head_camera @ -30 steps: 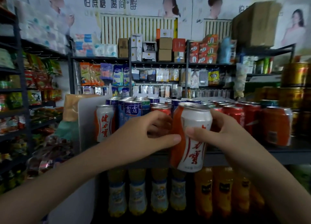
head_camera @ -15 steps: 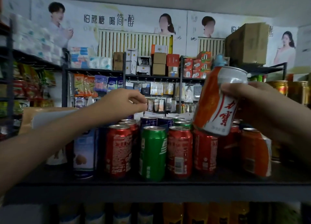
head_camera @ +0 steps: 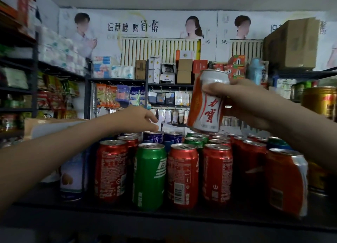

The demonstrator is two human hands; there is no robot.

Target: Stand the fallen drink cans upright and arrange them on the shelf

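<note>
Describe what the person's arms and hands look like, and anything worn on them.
Both are bare: the left hand and right hand show no gloves, rings or watch, and the forearms are uncovered to the frame edge, no sleeve in view.

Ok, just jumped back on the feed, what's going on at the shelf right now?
A person is stocking drink cans. Their right hand grips an orange-and-white can, slightly tilted, in the air above the upright cans on the shelf. Their left hand holds nothing and reaches over the back rows, fingertips just above a blue can; I cannot tell if they touch it. The front row, including a green can, stands upright.
</note>
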